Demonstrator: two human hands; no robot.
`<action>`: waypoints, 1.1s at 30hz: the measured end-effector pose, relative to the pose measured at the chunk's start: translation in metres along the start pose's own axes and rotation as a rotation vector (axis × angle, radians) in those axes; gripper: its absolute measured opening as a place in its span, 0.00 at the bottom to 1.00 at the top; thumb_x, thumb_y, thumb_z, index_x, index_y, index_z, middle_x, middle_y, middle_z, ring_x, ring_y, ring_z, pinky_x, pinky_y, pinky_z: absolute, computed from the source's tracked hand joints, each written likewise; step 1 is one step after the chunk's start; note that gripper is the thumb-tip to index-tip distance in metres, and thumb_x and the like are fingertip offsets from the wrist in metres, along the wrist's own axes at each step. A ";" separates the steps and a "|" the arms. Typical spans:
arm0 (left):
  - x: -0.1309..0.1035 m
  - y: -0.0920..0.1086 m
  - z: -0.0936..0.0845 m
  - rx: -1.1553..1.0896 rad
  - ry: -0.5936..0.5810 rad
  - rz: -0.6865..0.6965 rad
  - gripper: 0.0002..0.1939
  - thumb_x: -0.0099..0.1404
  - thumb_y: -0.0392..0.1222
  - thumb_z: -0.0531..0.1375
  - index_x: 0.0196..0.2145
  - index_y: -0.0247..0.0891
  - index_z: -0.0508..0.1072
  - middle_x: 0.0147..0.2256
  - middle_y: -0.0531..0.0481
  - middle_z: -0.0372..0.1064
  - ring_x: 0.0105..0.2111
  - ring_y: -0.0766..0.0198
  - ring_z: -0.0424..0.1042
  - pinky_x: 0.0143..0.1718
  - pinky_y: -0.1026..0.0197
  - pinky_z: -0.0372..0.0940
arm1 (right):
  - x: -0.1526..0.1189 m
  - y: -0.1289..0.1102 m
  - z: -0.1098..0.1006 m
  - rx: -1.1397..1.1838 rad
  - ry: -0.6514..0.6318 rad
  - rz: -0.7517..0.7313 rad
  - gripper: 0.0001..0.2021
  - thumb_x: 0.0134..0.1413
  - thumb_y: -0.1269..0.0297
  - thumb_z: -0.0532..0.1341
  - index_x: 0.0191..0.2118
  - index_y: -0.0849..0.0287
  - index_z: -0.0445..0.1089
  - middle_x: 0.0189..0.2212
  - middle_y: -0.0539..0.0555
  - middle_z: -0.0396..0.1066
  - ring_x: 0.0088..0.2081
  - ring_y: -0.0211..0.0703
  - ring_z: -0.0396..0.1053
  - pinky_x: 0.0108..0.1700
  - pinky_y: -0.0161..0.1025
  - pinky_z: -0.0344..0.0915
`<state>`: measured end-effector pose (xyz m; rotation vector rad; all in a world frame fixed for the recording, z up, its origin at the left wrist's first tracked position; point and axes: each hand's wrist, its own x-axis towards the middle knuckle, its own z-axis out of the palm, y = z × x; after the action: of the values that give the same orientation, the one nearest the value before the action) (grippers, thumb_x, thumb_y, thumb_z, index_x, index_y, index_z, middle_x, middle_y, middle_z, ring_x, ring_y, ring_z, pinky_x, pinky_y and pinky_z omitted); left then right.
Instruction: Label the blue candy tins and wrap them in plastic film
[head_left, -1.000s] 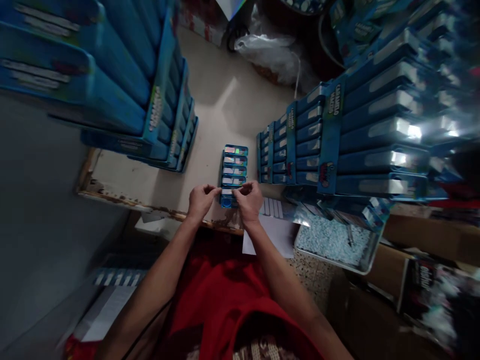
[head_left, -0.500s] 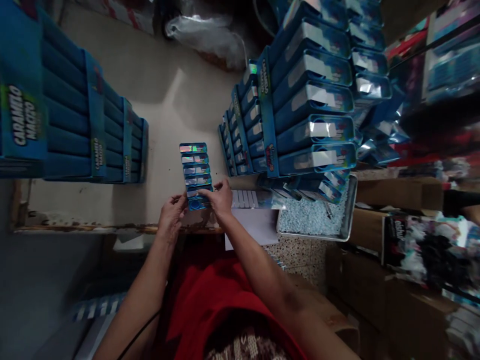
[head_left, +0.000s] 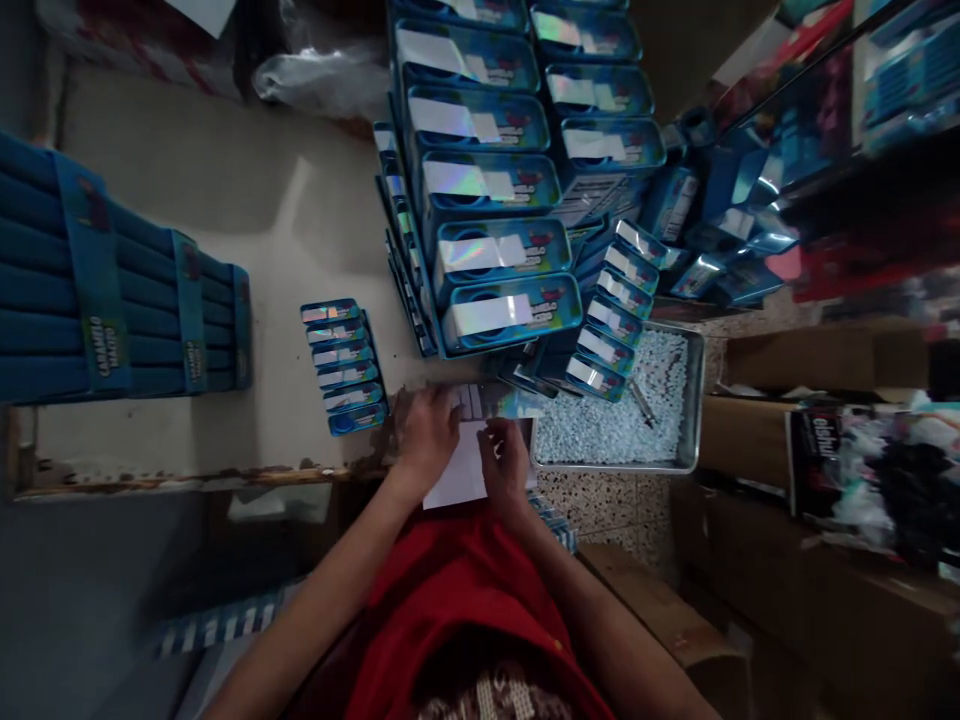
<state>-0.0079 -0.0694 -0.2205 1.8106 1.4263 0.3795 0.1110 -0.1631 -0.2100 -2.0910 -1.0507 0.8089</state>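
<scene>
Both hands have left the row of small blue boxes, where they were a second ago, and moved across to the label sheet and white paper at the table edge. The row lies on the table, just left of the left hand and apart from it.

The left hand is over the label sheet, fingers bent — whether they grip a label cannot be told. The right hand is at the right part of the white paper, its thumb and forefinger curled towards each other around a dark gap; whether their tips meet on anything is too blurred to tell.

Beyond the hands stands a tall stack of blue boxes, with another stack at the far left. To the right of the right hand sits a metal tray of pale blue bits — a slim tool rests on them.
</scene>
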 end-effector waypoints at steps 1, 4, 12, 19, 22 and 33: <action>0.025 0.002 0.008 0.085 -0.113 -0.004 0.14 0.66 0.38 0.62 0.50 0.38 0.76 0.52 0.36 0.74 0.55 0.45 0.69 0.57 0.49 0.62 | 0.000 0.009 -0.010 -0.065 0.017 -0.039 0.07 0.64 0.62 0.57 0.45 0.55 0.69 0.38 0.53 0.72 0.37 0.44 0.69 0.39 0.40 0.66; 0.075 -0.005 0.028 0.199 -0.410 -0.092 0.14 0.62 0.42 0.66 0.45 0.34 0.80 0.47 0.31 0.76 0.51 0.40 0.72 0.53 0.46 0.63 | 0.009 0.025 -0.024 -0.260 -0.018 -0.157 0.09 0.66 0.66 0.56 0.45 0.56 0.72 0.40 0.57 0.73 0.42 0.48 0.68 0.46 0.45 0.66; 0.066 -0.019 0.025 0.136 -0.519 -0.148 0.12 0.68 0.43 0.59 0.40 0.41 0.84 0.43 0.40 0.81 0.45 0.50 0.77 0.48 0.56 0.65 | 0.066 0.019 -0.006 -0.723 -0.308 -0.319 0.19 0.69 0.69 0.52 0.60 0.55 0.72 0.47 0.64 0.72 0.47 0.58 0.63 0.47 0.50 0.61; 0.066 -0.024 0.022 0.090 -0.524 -0.228 0.10 0.66 0.44 0.63 0.35 0.40 0.84 0.38 0.39 0.81 0.40 0.48 0.79 0.42 0.55 0.66 | 0.063 0.036 0.006 -0.776 -0.405 -0.417 0.25 0.68 0.73 0.50 0.67 0.55 0.64 0.51 0.63 0.71 0.49 0.57 0.62 0.48 0.50 0.57; 0.064 -0.029 0.022 0.097 -0.525 -0.247 0.10 0.65 0.44 0.63 0.32 0.41 0.84 0.36 0.41 0.81 0.38 0.49 0.79 0.41 0.56 0.65 | 0.055 0.038 0.002 -0.795 -0.403 -0.410 0.24 0.68 0.72 0.51 0.66 0.54 0.65 0.51 0.63 0.71 0.49 0.57 0.62 0.47 0.50 0.57; 0.066 -0.031 0.039 0.176 -0.432 -0.150 0.15 0.69 0.39 0.56 0.38 0.34 0.83 0.42 0.33 0.79 0.46 0.45 0.76 0.49 0.50 0.65 | 0.032 0.012 -0.026 -0.751 -0.189 -0.244 0.09 0.59 0.71 0.61 0.42 0.54 0.76 0.42 0.58 0.71 0.46 0.55 0.64 0.46 0.49 0.56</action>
<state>0.0182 -0.0218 -0.2834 1.7711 1.3036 -0.2118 0.1517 -0.1486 -0.2107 -2.4273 -1.8933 0.5368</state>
